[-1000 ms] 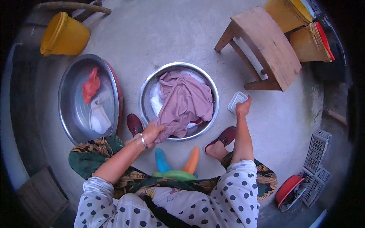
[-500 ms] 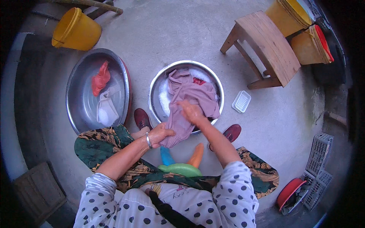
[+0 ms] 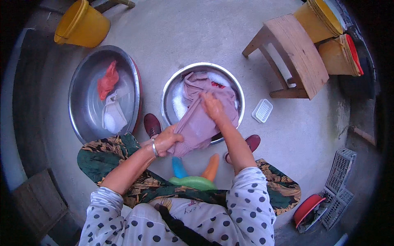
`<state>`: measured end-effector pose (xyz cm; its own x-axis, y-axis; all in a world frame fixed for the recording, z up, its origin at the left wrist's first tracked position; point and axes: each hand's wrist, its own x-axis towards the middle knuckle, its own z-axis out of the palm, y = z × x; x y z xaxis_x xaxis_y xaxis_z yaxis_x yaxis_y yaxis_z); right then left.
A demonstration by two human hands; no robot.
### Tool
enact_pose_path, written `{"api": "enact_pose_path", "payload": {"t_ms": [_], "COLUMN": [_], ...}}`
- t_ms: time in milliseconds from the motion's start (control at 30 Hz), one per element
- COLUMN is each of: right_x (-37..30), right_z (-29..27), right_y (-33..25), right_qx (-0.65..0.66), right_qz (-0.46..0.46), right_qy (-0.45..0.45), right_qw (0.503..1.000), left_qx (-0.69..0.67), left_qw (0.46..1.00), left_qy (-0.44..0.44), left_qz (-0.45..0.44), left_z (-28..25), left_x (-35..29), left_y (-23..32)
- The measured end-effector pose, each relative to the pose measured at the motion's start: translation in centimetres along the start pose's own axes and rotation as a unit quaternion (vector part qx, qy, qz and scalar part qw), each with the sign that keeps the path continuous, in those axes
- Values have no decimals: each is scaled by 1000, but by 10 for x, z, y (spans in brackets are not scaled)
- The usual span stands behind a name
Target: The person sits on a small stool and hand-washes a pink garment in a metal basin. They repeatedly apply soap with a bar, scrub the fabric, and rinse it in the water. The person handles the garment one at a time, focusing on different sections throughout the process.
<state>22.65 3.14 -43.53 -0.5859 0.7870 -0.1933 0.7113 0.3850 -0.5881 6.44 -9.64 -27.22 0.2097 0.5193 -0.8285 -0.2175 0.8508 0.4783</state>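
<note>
A mauve garment (image 3: 204, 123) is heaped in a round metal basin (image 3: 164, 102), and its near end is drawn over the rim toward me. My left hand (image 3: 167, 140), with a silver bracelet at the wrist, is closed on the garment's left edge just outside the basin. Over the basin's middle, the bent fingers of my right hand (image 3: 212, 107) grip the upper part of the same cloth. A taut fold runs between both hands. White suds lie at the basin's left side, and a small red cloth (image 3: 217, 85) peeks out behind the garment.
To the left stands an oval metal tub (image 3: 74, 102) with a red bag-like item (image 3: 108, 81) and a white cloth (image 3: 113, 117). On the right are a white plastic basket (image 3: 262, 110), a wooden stool (image 3: 297, 53) and buckets. A yellow bucket (image 3: 84, 24) stands far left.
My right hand has moved farther away from me, up the garment. The left hand has shifted slightly left, and the cloth between them is spread flatter.
</note>
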Motion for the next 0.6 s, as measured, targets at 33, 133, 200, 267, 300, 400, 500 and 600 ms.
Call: {"api": "enact_pose_path", "payload": {"t_ms": [33,133,200,267,300,400,500,600], "right_x": [11,36,38,30,23,3,0,0], "right_z": [-2,-34,-65,-121,-129,-116,-71,-54], "right_y": [15,33,36,-19,-35,-70,-65,-50], "right_qx": [-2,65,148,392,439,464,281,-92], "right_qz": [1,113,129,179,101,48,-70,-103], "right_qy": [53,112,105,-141,-196,-312,-340,-297], "right_qw": [999,985,975,891,871,828,895,945], "left_qx": [31,131,205,394,457,585,655,681], "left_qw": [999,985,956,902,873,790,705,676], "left_qy": [-1,-3,4,57,68,79,76,76], "left_qz": [23,113,209,165,157,168,261,270], "left_z": [1,-3,-13,3,11,29,27,34], "left_x": [-2,1,19,-1,-3,-4,4,-1], "left_y": [5,5,-12,11,13,9,-16,-19]}}
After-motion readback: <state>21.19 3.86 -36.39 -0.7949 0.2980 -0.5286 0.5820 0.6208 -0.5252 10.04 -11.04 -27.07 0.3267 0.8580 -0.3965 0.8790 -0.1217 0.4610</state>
